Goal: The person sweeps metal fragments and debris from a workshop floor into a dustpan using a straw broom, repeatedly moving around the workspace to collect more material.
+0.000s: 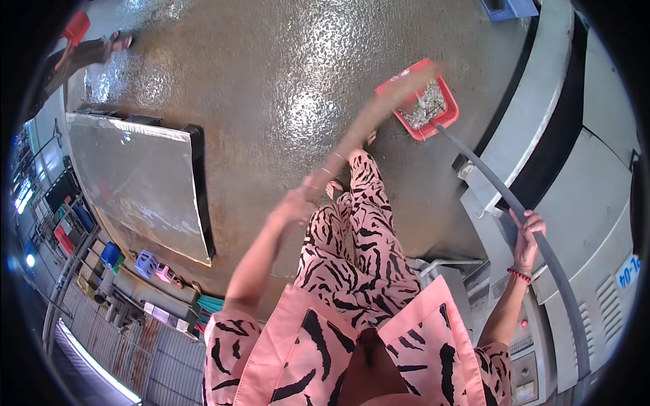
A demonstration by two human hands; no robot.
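My left hand [292,206] is closed round the near end of a long brown broom-like thing [362,128]. It is smeared by motion, and its wider far end lies over a red plastic basket [452,108]. Small pale and silvery pieces [426,107] lie in the basket, which is on the wet floor ahead of my feet. With my right hand [528,238] I grip a dark grey hose [484,169]. The hose curves up from the lower right, and its end reaches the basket's near rim. A red bead bracelet is on my right wrist.
A large grey metal-topped platform [145,183] stands on the left. Pale machine housings [575,189] line the right side. Another person's leg [88,57] shows at the far left beside a red container [76,27]. A blue bin [509,9] is at the far right.
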